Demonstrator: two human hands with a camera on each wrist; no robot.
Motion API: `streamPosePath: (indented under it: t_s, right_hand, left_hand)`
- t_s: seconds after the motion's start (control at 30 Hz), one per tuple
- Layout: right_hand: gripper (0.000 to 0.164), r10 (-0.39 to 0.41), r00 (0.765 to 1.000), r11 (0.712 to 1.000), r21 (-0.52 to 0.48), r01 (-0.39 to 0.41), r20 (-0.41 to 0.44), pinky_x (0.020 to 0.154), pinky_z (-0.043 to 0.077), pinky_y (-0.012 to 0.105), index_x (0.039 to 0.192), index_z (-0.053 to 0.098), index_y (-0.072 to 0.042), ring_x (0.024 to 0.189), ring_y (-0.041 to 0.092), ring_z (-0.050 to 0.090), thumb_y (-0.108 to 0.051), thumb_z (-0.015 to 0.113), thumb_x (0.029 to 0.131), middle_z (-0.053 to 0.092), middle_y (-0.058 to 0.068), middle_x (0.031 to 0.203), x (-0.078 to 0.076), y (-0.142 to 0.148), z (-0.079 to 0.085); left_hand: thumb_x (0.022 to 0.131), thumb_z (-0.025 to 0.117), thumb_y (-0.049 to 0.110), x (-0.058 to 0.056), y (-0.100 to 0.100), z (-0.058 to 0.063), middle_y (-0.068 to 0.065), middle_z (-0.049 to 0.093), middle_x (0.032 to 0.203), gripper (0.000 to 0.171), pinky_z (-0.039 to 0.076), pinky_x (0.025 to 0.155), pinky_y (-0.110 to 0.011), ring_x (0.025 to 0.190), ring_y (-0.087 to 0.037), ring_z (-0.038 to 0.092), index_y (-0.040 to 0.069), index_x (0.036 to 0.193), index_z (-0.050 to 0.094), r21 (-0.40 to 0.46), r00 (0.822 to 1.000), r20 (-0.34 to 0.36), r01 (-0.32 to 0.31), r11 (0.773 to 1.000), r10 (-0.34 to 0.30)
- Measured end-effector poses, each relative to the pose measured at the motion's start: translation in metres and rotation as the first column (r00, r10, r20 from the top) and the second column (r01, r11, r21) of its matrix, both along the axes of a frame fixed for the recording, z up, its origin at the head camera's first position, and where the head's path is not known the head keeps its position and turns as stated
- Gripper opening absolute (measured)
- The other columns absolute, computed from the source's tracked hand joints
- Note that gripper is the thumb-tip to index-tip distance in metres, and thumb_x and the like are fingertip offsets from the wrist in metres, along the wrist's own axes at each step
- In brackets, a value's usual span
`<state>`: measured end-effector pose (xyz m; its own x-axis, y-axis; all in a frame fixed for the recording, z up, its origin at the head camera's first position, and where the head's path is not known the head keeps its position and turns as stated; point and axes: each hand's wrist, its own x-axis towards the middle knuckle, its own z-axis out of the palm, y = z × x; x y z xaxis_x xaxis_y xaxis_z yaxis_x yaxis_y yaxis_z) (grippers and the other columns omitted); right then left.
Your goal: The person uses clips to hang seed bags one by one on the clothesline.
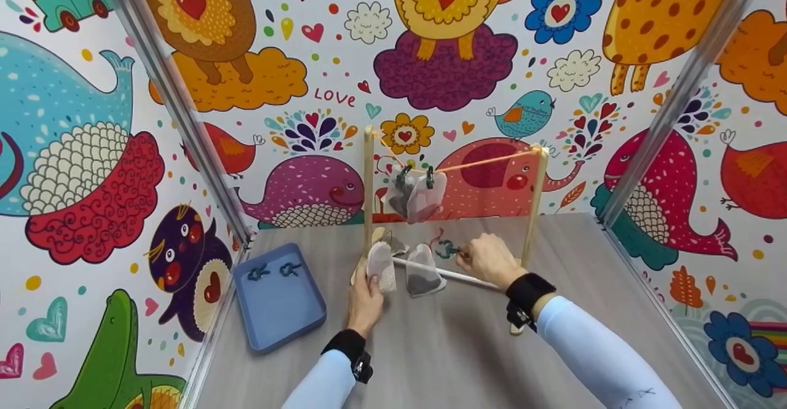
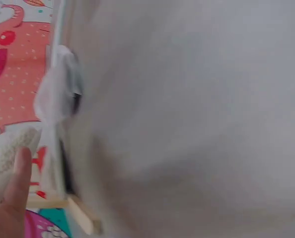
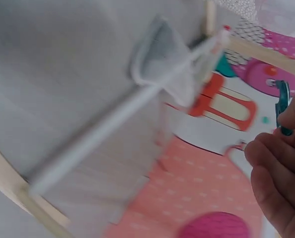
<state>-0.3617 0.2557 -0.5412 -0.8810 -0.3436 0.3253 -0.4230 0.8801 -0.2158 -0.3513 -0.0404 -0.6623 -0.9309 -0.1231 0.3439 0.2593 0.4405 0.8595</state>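
Pinching green clip (image 3: 282,95) in right fingers (image 3: 275,157), likely light, soft white fabric (image 1: 382,266) in left fingers (image 2: 19,176); best held by edge.

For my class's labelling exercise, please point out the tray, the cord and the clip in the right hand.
Tray (image 1: 281,307), head view: bare inside floor.
Cord (image 1: 489,160), head view: middle of its right stretch.
Clip (image 3: 282,100), right wrist view: middle of its visible part.

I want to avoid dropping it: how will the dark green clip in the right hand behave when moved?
The clip is probably light: the right hand only pinches it. Likely stiff: its free end juts out without visibly drooping. Its irregular outline should discourage rolling.
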Motion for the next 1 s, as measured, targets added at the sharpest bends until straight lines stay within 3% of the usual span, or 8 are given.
streamPosePath:
  t_s: [0.1,0.23,0.33,0.43,0.57,0.67,0.87,1.0]
  right_hand:
    - [0.026,-0.006,0.995,0.994,0.109,0.017,-0.098,0.052,0.051,0.036,0.073,0.07,-0.012,0.052,0.015,0.047,-0.019,0.08,0.096,0.056,-0.001,0.057,-0.002,-0.003,0.028]
    - [0.03,0.017,0.962,0.969,0.24,0.051,-0.271,0.054,0.059,0.044,0.073,0.067,-0.009,0.052,0.023,0.055,-0.021,0.083,0.096,0.065,0.006,0.063,-0.005,-0.008,0.072]
    - [0.031,0.03,0.945,0.952,0.299,0.072,-0.325,0.054,0.06,0.042,0.075,0.067,-0.007,0.052,0.023,0.057,-0.022,0.081,0.099,0.067,0.007,0.066,-0.009,-0.011,0.108]
    - [0.03,0.032,0.938,0.936,0.339,0.092,-0.346,0.052,0.059,0.04,0.079,0.07,-0.005,0.051,0.022,0.054,-0.021,0.077,0.103,0.066,0.008,0.067,-0.014,-0.011,0.14]
    - [0.026,-0.019,0.952,0.94,0.32,0.121,-0.305,0.056,0.059,0.048,0.076,0.071,-0.004,0.054,0.029,0.055,-0.013,0.073,0.1,0.063,0.01,0.064,-0.023,-0.01,0.174]
    - [0.023,-0.045,0.977,0.953,0.285,0.105,-0.21,0.058,0.055,0.052,0.07,0.068,-0.007,0.059,0.032,0.055,-0.008,0.074,0.092,0.056,0.007,0.061,-0.03,-0.006,0.189]
    - [0.022,0.015,1.0,0.969,0.248,-0.013,-0.006,0.055,0.042,0.037,0.067,0.071,-0.011,0.062,0.022,0.047,-0.012,0.084,0.085,0.045,-0.004,0.06,-0.041,0.005,0.206]
    - [0.019,0.049,0.997,0.969,0.24,-0.062,0.059,0.054,0.042,0.031,0.069,0.077,-0.012,0.06,0.018,0.049,-0.012,0.087,0.085,0.056,-0.005,0.058,-0.043,0.011,0.211]
  left_hand:
    - [0.11,0.06,-0.001,-0.003,0.01,0.018,-0.025,0.077,0.124,0.017,0.06,0.101,-0.059,0.115,-0.039,0.075,-0.001,0.127,0.062,0.021,0.998,-0.051,0.042,0.999,-0.041]
    - [0.111,0.061,0.002,-0.006,0.028,0.042,-0.019,0.073,0.103,0.005,0.054,0.079,-0.041,0.089,-0.024,0.064,0.003,0.115,0.059,0.006,0.993,-0.063,0.101,0.995,-0.1]
    - [0.11,0.062,0.004,-0.009,0.045,0.057,-0.018,0.071,0.096,0.004,0.048,0.074,-0.036,0.082,-0.02,0.057,0.003,0.11,0.058,-0.013,0.989,-0.062,0.134,0.991,-0.134]
    - [0.11,0.061,0.004,-0.012,0.06,0.069,-0.02,0.075,0.101,0.003,0.054,0.079,-0.04,0.087,-0.023,0.063,0.002,0.111,0.06,-0.009,0.986,-0.059,0.158,0.987,-0.159]
    - [0.109,0.06,0.003,-0.018,0.077,0.083,-0.022,0.08,0.11,0.007,0.059,0.089,-0.051,0.097,-0.034,0.074,0.001,0.114,0.064,-0.003,0.986,-0.054,0.159,0.987,-0.159]
    - [0.108,0.06,0.004,-0.023,0.086,0.093,-0.022,0.082,0.113,0.01,0.06,0.09,-0.054,0.1,-0.04,0.078,0.003,0.116,0.065,-0.031,0.988,-0.068,0.133,0.991,-0.135]
    - [0.106,0.063,0.004,-0.032,0.094,0.114,-0.019,0.082,0.107,0.008,0.058,0.08,-0.048,0.091,-0.038,0.076,0.006,0.113,0.067,-0.062,0.988,-0.084,0.123,0.99,-0.128]
    - [0.107,0.062,0.004,-0.038,0.096,0.129,-0.018,0.078,0.096,0.006,0.053,0.073,-0.041,0.081,-0.029,0.067,0.008,0.109,0.064,-0.09,0.984,-0.103,0.134,0.987,-0.143]
